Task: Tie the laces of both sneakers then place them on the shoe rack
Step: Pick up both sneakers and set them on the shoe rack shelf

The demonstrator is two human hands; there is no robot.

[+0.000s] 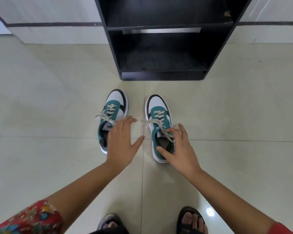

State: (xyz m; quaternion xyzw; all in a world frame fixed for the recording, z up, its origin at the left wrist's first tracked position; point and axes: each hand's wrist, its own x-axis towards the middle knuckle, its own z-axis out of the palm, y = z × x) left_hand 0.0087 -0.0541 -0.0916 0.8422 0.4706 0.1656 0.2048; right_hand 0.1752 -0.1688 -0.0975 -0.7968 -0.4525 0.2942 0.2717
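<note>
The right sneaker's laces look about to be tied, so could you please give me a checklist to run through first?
1. Right sneaker upright on floor: ok.
2. Right hand on its laces: ok.
3. Left hand holding a lace end: cannot tell.
4. Left sneaker tied: not ok, laces loose.
5. Shoe rack bottom shelf free: ok.
</note>
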